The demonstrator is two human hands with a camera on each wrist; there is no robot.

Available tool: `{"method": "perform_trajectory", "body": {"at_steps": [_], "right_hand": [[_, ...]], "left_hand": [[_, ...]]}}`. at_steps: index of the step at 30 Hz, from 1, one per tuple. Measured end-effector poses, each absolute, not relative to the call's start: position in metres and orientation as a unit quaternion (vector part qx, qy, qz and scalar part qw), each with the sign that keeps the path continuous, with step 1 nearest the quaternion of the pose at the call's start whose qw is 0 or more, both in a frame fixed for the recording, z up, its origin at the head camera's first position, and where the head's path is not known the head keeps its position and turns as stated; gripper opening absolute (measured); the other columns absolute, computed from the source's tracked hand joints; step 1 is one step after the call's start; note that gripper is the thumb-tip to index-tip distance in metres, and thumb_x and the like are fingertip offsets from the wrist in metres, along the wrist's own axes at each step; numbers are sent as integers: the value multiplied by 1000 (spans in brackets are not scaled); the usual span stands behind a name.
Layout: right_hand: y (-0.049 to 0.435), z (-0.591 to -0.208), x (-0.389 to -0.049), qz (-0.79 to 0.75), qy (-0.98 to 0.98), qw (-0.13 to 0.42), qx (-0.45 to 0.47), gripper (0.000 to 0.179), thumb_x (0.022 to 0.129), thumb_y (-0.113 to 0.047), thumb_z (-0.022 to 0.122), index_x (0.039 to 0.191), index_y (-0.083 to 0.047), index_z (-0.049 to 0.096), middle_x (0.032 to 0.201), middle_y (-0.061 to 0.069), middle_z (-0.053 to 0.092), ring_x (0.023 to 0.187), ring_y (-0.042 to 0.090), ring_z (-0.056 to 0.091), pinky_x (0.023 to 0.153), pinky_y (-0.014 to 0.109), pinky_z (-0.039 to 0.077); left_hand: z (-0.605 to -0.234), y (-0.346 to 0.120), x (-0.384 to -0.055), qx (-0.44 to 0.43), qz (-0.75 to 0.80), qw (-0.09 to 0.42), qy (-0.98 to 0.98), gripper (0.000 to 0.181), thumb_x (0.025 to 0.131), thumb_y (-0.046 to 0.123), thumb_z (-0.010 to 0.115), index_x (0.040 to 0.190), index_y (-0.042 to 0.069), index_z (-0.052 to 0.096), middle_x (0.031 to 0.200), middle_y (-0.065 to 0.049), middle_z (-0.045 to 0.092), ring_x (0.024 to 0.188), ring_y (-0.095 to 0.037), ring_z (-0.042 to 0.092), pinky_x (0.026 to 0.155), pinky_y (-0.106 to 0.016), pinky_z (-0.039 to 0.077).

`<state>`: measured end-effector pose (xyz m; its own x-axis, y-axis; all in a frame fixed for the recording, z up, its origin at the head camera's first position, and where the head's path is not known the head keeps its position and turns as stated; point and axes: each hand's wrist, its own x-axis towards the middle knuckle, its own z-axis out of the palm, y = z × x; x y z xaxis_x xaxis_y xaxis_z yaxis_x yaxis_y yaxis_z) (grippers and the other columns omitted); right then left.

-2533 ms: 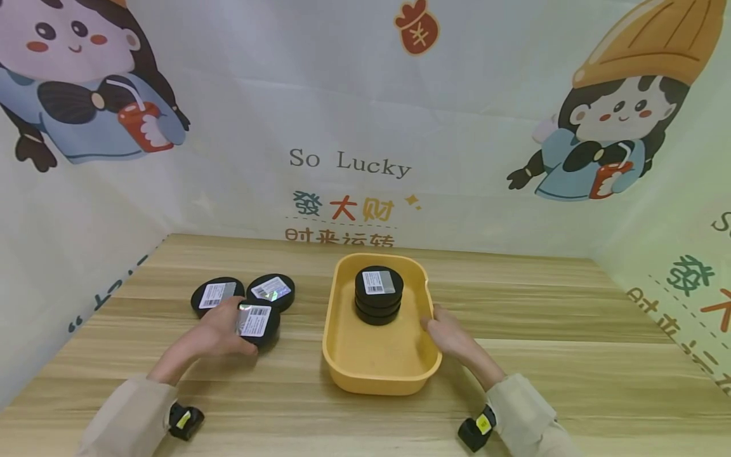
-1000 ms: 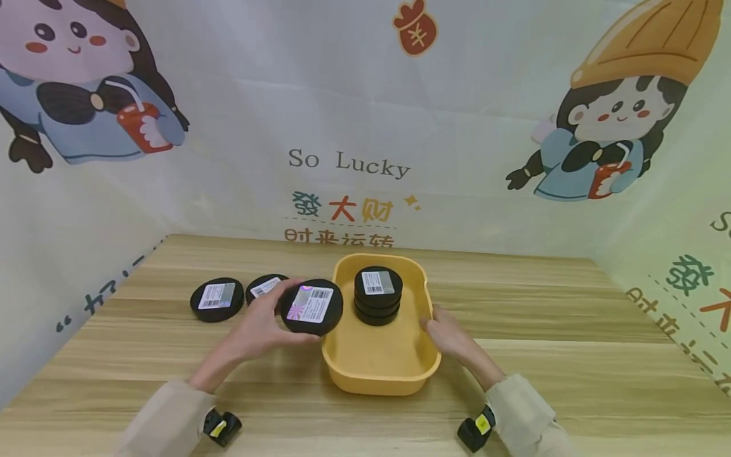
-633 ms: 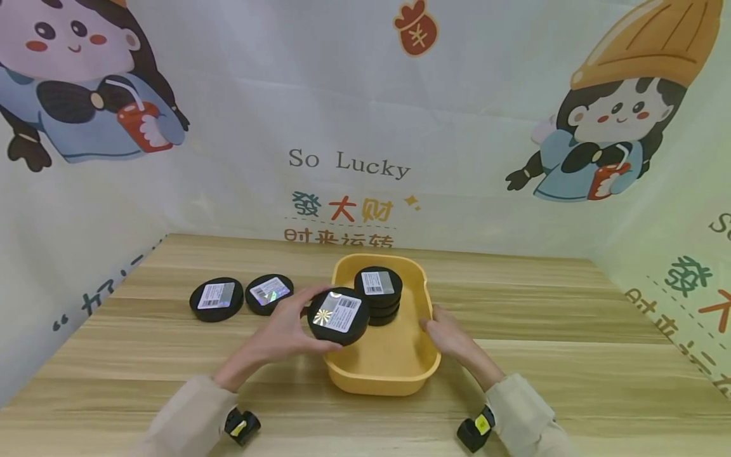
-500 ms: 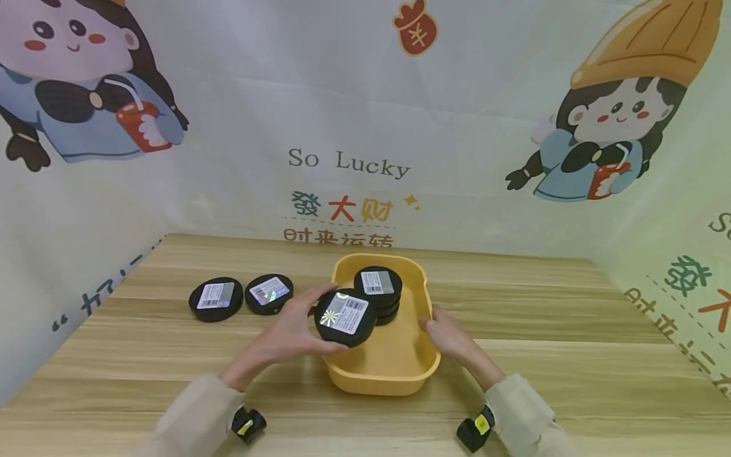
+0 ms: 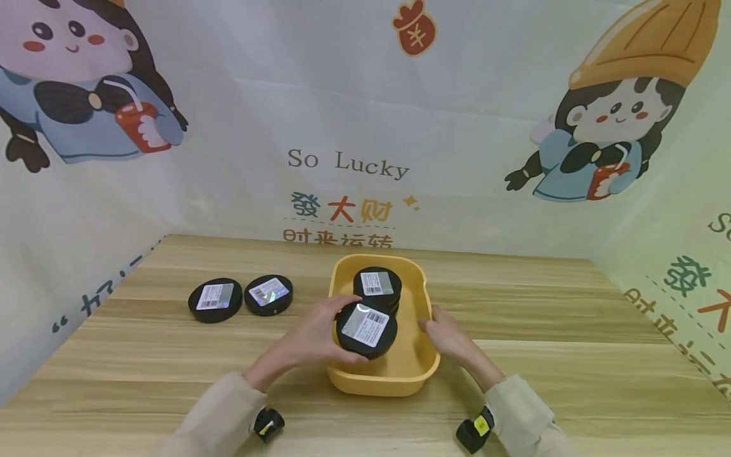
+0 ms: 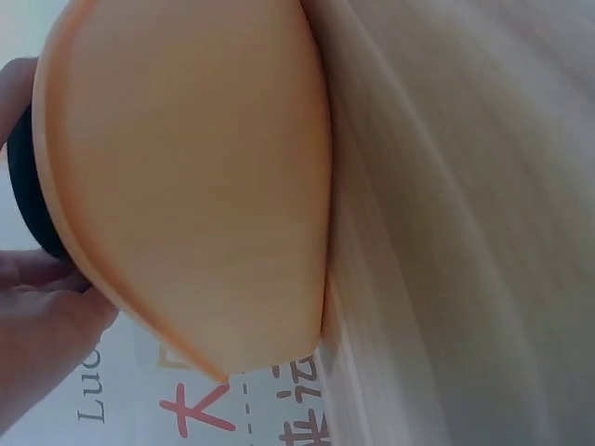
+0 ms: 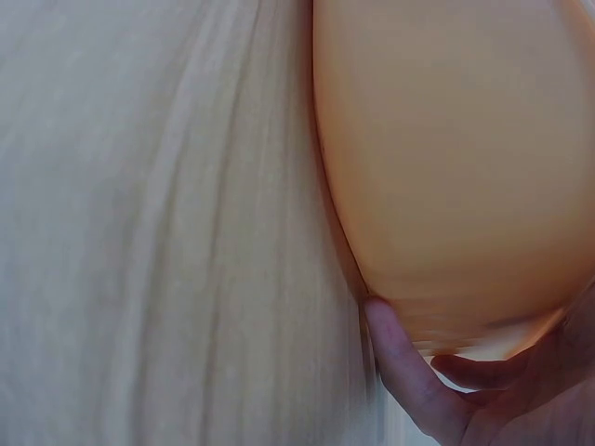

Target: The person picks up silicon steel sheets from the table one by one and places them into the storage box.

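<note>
My left hand (image 5: 316,336) grips a round flat black disc-shaped container (image 5: 367,330) with a white barcode label on top, thumb on its near side and fingers on its far side. It is over the yellow plastic bin (image 5: 384,387), in front of a stack of similar black discs (image 5: 377,284) standing inside. The held disc hides part of that stack. My right hand (image 5: 453,333) holds the bin's right wall, thumb over the rim. In the right wrist view, fingers (image 7: 409,372) lie against the outside of the bin, low near the table.
Two more black discs, a left one (image 5: 216,300) and a right one (image 5: 268,295), lie label-up on the wooden table (image 5: 542,355) left of the bin. Printed cloth (image 5: 365,114) hangs behind the table and along both sides.
My left hand has lifted the disc from beside the two others and carried it rightward over the bin, lately a little lower. My right hand has stayed on the bin.
</note>
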<state>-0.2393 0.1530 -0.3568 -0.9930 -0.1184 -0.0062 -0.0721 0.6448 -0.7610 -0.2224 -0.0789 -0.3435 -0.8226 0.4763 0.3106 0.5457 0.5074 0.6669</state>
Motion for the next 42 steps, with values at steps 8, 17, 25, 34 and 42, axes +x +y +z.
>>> {"method": "perform_trajectory", "body": {"at_steps": [8, 17, 25, 34, 42], "right_hand": [[153, -357, -239, -419, 906, 20, -55, 32, 81, -4, 41, 105, 15, 50, 85, 18, 58, 74, 24, 57, 65, 34, 50], [152, -359, -238, -421, 905, 12, -59, 31, 80, -3, 41, 103, 14, 51, 84, 18, 58, 73, 24, 57, 65, 34, 49], [152, -358, -238, -423, 904, 18, -57, 32, 81, -3, 40, 105, 15, 49, 85, 19, 58, 74, 25, 58, 65, 34, 50], [152, -360, -239, -420, 906, 18, -53, 33, 81, -4, 40, 106, 15, 49, 83, 18, 58, 73, 24, 57, 65, 34, 50], [152, -359, -239, -419, 906, 21, -53, 33, 81, -4, 40, 107, 15, 48, 84, 18, 57, 74, 25, 57, 66, 34, 49]], "left_hand": [[-342, -71, -224, -350, -334, 41, -874, 81, 54, 27, 81, 120, -4, 46, 113, -15, 54, 99, -26, 52, 87, -40, 42], [-340, -59, -228, -371, -302, 15, -878, 79, 55, 28, 81, 118, -5, 47, 110, -14, 54, 98, -25, 50, 87, -40, 41], [-344, -49, -229, -394, -256, 22, -882, 73, 54, 25, 81, 111, -10, 50, 101, -16, 57, 90, -26, 54, 82, -36, 43], [-346, -43, -230, -405, -220, 12, -888, 67, 54, 23, 82, 104, -10, 53, 92, -14, 59, 86, -25, 56, 78, -33, 45], [-341, -41, -230, -388, -194, -20, -901, 61, 55, 22, 82, 101, -7, 54, 87, -9, 57, 82, -23, 55, 74, -32, 45]]}}
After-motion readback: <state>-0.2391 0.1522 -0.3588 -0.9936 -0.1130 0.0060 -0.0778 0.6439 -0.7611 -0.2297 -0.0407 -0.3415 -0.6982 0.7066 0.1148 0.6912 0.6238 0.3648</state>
